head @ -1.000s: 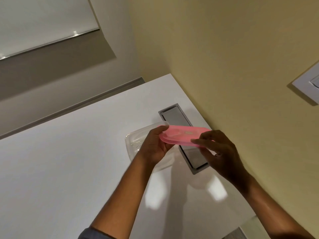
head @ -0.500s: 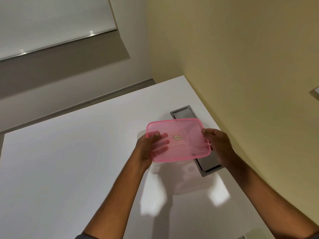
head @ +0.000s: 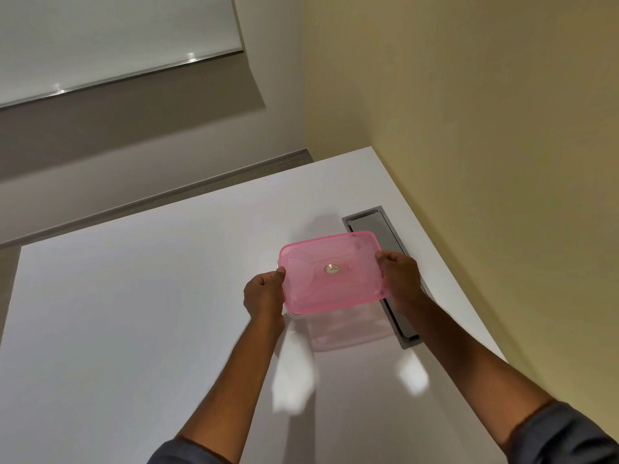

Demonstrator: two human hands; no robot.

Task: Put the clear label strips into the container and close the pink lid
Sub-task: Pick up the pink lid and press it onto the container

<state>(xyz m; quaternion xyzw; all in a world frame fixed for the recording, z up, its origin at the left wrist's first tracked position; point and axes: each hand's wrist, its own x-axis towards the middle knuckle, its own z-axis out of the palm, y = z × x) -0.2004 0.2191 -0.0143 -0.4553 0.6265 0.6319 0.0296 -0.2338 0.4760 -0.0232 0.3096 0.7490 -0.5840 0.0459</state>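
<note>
The left hand [head: 264, 296] pinches the left edge of the see-through pink plastic lid [head: 331, 271]. The right hand [head: 400, 279] grips its right edge, fingers curled. The lid sits on top of the clear plastic box [head: 348, 328], which stands on the white tabletop [head: 134, 313] partly over a grey metal slot [head: 388, 236] near the yellow wall [head: 485, 162]. No strips can be made out inside.

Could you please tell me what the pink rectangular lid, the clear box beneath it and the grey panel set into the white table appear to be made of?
Pink rectangular lid: translucent glossy plastic, probably; moulded ridges show through it.
Clear box: transparent plastic, likely; the table shows through its walls.
Grey panel: matte, perhaps brushed metal or plastic; unclear.
Table: smooth white, maybe laminate.
</note>
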